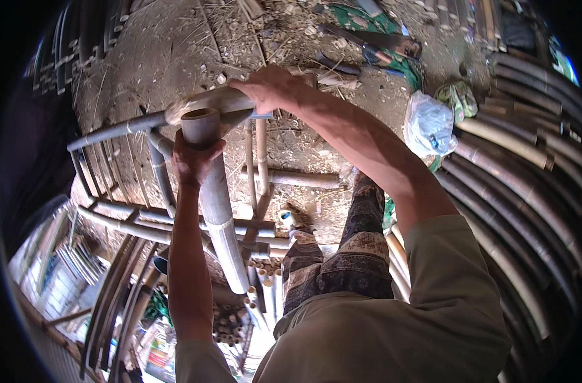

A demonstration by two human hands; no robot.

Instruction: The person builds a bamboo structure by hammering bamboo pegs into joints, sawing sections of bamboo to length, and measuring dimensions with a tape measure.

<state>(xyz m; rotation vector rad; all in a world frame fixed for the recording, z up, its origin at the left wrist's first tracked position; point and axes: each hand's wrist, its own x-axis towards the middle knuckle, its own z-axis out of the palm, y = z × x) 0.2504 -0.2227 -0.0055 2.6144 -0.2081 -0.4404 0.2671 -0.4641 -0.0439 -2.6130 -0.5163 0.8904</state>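
My left hand (pixel 195 159) is wrapped round a thick bamboo pole (pixel 221 210), just below its hollow, cut upper end. The pole slants down toward me, its pale lower end hanging beside the frame. Just beyond the pole's top, my right hand (pixel 275 89) is closed on a thick, rounded piece of wood (pixel 221 100) with a pale, rough end. That piece lies across behind the pole's mouth; whether the two touch I cannot tell. Under both hands stands a bamboo frame (pixel 128 126) with rails and thin uprights.
Bamboo poles (pixel 514 169) are piled along the right, with more at the far left (pixel 80 38). A clear plastic bag (pixel 429 124) sits beside the right pile. A saw (pixel 383 41) lies on a green sheet at the back. Wood chips litter the dirt floor (pixel 170 51).
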